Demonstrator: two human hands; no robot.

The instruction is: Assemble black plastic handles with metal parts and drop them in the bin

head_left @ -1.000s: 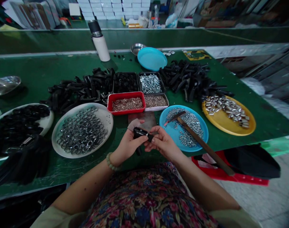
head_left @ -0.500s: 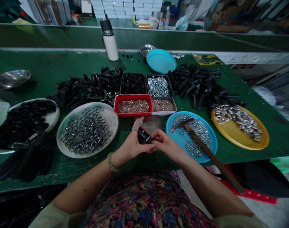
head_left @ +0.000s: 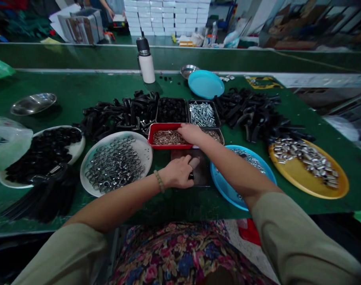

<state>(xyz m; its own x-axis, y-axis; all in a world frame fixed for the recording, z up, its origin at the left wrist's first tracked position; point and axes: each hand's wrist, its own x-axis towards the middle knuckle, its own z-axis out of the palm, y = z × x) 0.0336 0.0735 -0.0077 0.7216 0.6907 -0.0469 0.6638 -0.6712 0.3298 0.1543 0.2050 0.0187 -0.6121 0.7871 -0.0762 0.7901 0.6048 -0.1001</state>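
One small black part (head_left: 191, 175), mostly hidden, sits in the curled left hand (head_left: 178, 172) over a dull metal plate (head_left: 202, 169). Many thin, coppery pins (head_left: 168, 137) lie in a red tray (head_left: 168, 147) just beyond, where the right hand (head_left: 193, 133) dips bent fingers; whether it grips any cannot be told.

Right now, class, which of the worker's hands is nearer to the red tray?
Right. The right hand is at the right end of the red tray; the left hand is apart from it, nearer the body, over the dark plate.
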